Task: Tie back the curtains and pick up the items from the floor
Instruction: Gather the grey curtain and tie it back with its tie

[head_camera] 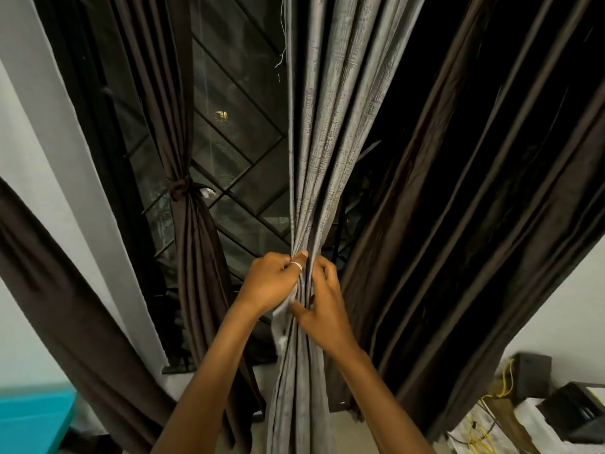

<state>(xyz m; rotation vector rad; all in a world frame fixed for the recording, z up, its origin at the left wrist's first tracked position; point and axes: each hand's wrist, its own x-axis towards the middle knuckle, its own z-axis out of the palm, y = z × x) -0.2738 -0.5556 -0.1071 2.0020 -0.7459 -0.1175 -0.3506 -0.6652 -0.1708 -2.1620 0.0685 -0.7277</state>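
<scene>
**Both hands bunch grey curtain at centre of window**

- Bottom left corner: teal flat surface point(32, 417), edge only, blurred.
- Loose dark brown curtain panel point(65, 306) runs diagonally across the white wall point(19, 191) on the left.
- Next right: second brown curtain point(196, 257), gathered and cinched by a knotted brown tie point(179, 188), hanging in front of the window grille point(239, 136). The grille has diagonal bars and it is dark outside.
- Centre: grey curtain point(327, 126), hanging from the top of the view and pinched to a narrow bundle at mid-height.
- Left hand point(268, 283) grips the bundle from the left, fingers curled round the folds, one fingertip pointing up. It wears a ring point(296, 265).
- A pale cloth strip point(281, 326) hangs just below this hand, against the curtain. Cannot tell whether it is a tie or the lining.
- Right hand point(324, 306) holds the same bundle from the right, just beside and slightly lower than the left. Its fingers are curled into the folds and the thumb presses the front.
- Right of the hands: wide dark brown curtain point(458, 191), hanging loose, untied.
- Bottom right: clutter with yellow wires point(504, 381) and a black box point(532, 375).
</scene>
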